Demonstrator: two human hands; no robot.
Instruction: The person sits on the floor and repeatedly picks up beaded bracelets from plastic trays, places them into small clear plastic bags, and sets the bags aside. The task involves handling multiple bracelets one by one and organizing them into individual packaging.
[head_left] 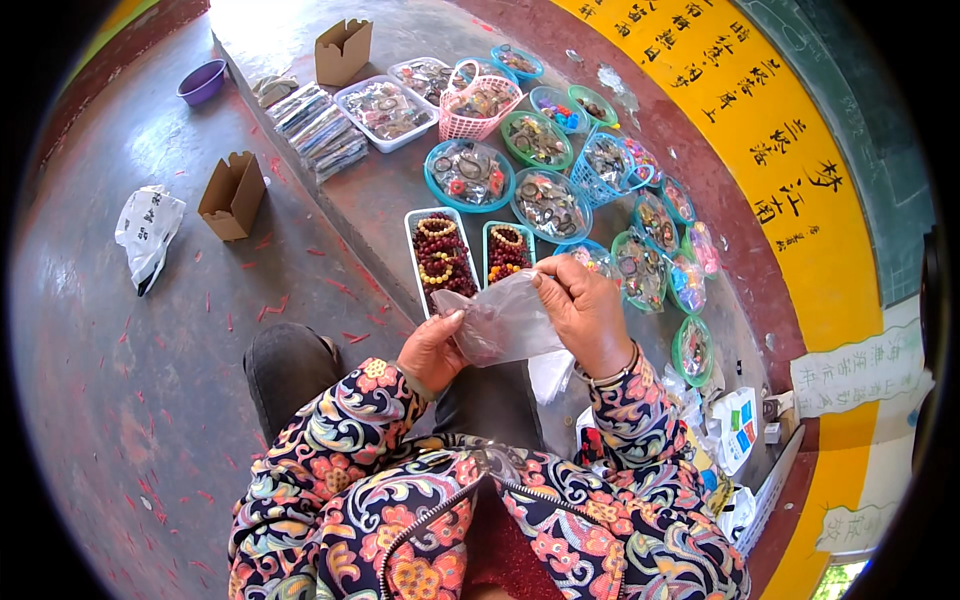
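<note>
A clear plastic bag (515, 325) is stretched between my two hands above my lap. My left hand (433, 352) pinches its left side, thumb on top. At its upper right edge, my right hand (590, 315) grips with thumb and bent fingers. Something dark reddish shows faintly at the bag's lower left; I cannot tell whether it lies inside or behind. Just beyond the bag stand a white basket (412, 245) and a smaller pale green basket (486, 245), both holding dark red bead bracelets with some yellow ones. The bag and my hands cover their near ends.
Many basins and baskets of small packaged goods spread ahead and right, among them a pink basket (470, 127) and a blue basin (429, 185). Leftward are a cardboard box (228, 205), a white plastic bag (148, 230) and a purple basin (203, 90). A step edge crosses the floor.
</note>
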